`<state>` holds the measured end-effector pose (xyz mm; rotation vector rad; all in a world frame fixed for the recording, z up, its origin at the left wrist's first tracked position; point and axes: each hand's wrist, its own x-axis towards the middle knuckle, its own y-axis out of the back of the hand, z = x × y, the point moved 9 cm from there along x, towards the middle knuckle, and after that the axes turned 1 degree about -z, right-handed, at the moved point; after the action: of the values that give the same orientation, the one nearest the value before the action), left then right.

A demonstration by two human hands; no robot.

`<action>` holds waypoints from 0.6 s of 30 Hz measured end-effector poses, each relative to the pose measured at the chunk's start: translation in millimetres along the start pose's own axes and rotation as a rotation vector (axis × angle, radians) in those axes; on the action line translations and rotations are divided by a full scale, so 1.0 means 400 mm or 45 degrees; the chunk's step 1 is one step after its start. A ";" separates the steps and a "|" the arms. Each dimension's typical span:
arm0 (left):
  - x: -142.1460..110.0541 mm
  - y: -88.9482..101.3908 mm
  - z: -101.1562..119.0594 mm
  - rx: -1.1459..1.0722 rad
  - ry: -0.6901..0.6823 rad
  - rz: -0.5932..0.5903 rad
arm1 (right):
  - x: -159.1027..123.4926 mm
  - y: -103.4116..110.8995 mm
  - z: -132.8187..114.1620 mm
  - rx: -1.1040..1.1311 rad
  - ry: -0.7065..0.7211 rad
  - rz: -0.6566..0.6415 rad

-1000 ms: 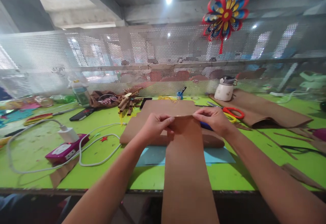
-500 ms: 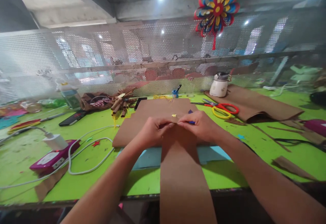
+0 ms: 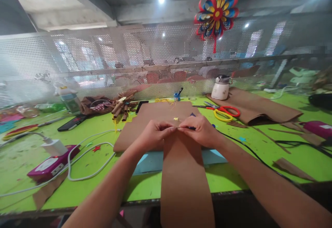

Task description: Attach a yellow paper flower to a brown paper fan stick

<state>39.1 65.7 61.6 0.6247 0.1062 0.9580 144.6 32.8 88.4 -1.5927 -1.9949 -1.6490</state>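
Note:
A long strip of brown paper [image 3: 185, 179] runs from my fingers down over the table's front edge. My left hand [image 3: 157, 133] pinches its far end between thumb and fingers. Close beside it, my right hand [image 3: 198, 130] pinches the same end, the two sets of fingertips almost meeting. Under both hands lies a larger sheet of brown paper [image 3: 153, 112], with light blue paper [image 3: 147, 162] showing below its near edge. A small yellow piece [image 3: 176, 119] is just beyond my fingertips. Something dark blue [image 3: 192, 115] shows behind my right hand, partly hidden.
Scissors with red and yellow handles [image 3: 224, 113] lie to the right, near folded brown paper [image 3: 261, 107] and a white bottle [image 3: 220, 88]. At left are a purple power strip [image 3: 49, 167], a white cable [image 3: 90, 179] and a phone [image 3: 72, 122]. A black cord [image 3: 249, 147] passes behind my right forearm.
The view has shifted slightly. Both hands still pinch the paper's end, a little nearer to me; my right fingers have closed in towards the left ones. More of the black cord shows.

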 end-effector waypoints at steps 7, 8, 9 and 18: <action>0.000 0.005 -0.008 -0.050 -0.076 0.114 | -0.004 -0.007 0.008 0.103 -0.043 -0.016; 0.000 0.005 -0.007 -0.022 -0.094 0.116 | -0.004 -0.007 0.015 0.133 -0.081 -0.027; -0.001 0.005 -0.004 0.012 -0.114 0.116 | -0.005 -0.007 0.024 0.162 -0.126 -0.037; -0.003 0.010 0.004 0.111 -0.094 0.040 | -0.015 -0.010 0.091 0.220 -0.418 -0.112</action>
<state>36.2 65.7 64.7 0.7432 0.0731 0.9630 162.4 57.3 67.1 -1.8301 -2.3188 -1.2618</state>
